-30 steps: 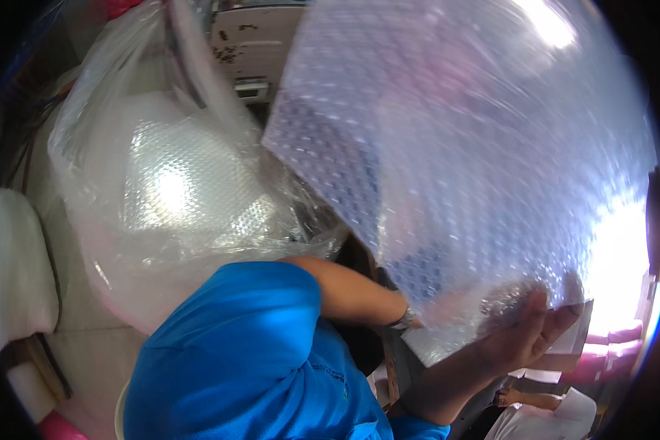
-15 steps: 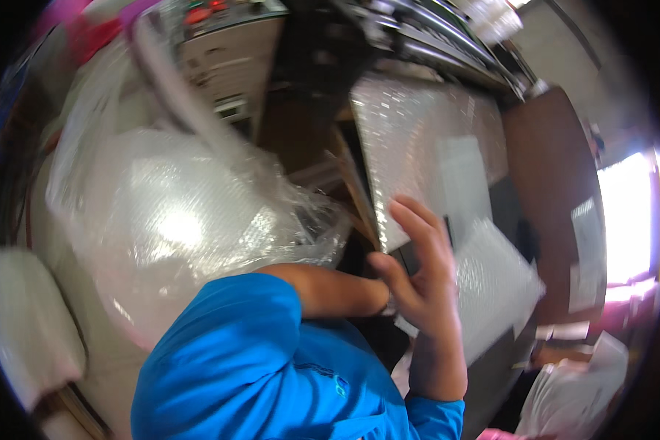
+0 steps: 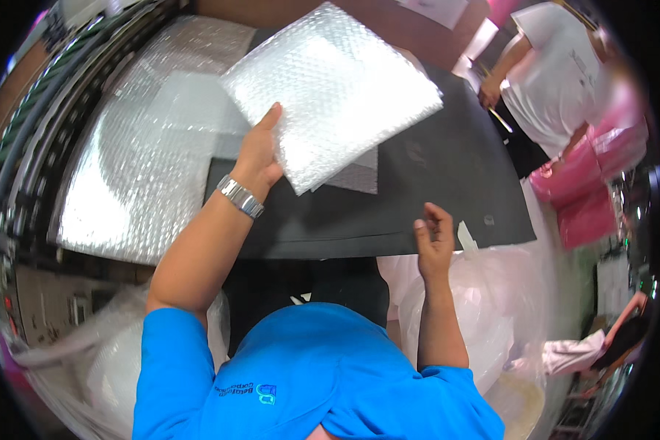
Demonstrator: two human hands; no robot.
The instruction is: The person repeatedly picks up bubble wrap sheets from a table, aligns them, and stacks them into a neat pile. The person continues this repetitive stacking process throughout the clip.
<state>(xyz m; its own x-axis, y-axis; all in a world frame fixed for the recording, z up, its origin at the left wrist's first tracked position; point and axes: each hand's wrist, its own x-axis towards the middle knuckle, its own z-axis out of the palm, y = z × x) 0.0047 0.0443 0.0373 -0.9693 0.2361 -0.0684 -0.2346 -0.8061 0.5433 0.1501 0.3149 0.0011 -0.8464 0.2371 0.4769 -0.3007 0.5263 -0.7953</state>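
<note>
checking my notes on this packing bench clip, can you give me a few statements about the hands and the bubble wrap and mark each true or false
1. The left hand grips a folded bubble wrap sheet by its edge. True.
2. The right hand also holds that sheet. False: it is empty, fingers loosely curled, at the near edge of the black mat.
3. A metal watch sits on the left wrist. True.
4. The person wears a red shirt. False: the shirt is blue.
5. A large flat piece of bubble wrap lies on the bench left of the mat. True.
6. Nobody else is in view. False: a person in a white shirt stands at the upper right.
</note>
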